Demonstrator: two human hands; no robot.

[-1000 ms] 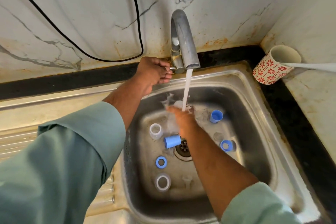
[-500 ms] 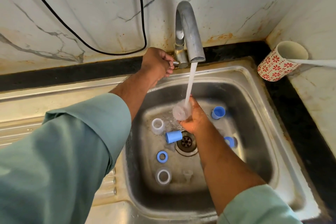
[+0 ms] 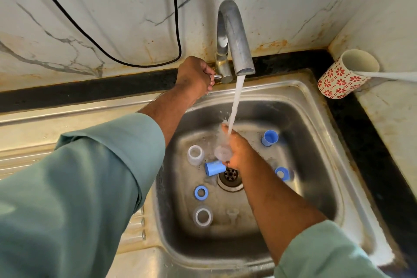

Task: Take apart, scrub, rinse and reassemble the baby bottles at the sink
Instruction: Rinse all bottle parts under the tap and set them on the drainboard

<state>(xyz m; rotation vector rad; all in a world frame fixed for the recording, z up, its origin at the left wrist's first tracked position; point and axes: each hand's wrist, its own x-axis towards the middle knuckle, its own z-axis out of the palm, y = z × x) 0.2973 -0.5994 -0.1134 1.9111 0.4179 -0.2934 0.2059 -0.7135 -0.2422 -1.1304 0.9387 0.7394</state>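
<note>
The left hand (image 3: 195,74) is curled round the small metal lever (image 3: 217,77) at the base of the curved, dull steel tap (image 3: 234,36), from whose spout a smooth white stream of water (image 3: 235,104) falls. The right hand (image 3: 237,153) grips a small clear plastic bottle part (image 3: 222,150) (blurred by splashing, so its exact form is unclear) directly under the stream, above the basin floor.

In the scuffed stainless-steel sink (image 3: 316,142), well apart from one another, lie the other pieces: a clear cylindrical bottle body (image 3: 195,155) at the left, a blue cylindrical cap (image 3: 214,167) on its side just beside the round perforated drain (image 3: 230,177), a blue cap (image 3: 269,138) towards the back right, a blue ring (image 3: 282,173) at the right partly behind the forearm, a flat blue screw ring (image 3: 200,192) and a clear ring (image 3: 202,216) towards the front left, and a faint clear teat (image 3: 232,213) near the front.

A red-flowered white mug (image 3: 345,77) lies tilted on the black counter edge (image 3: 361,131) by the veined marble wall (image 3: 112,18), across which a black cable (image 3: 90,36) loops
</note>
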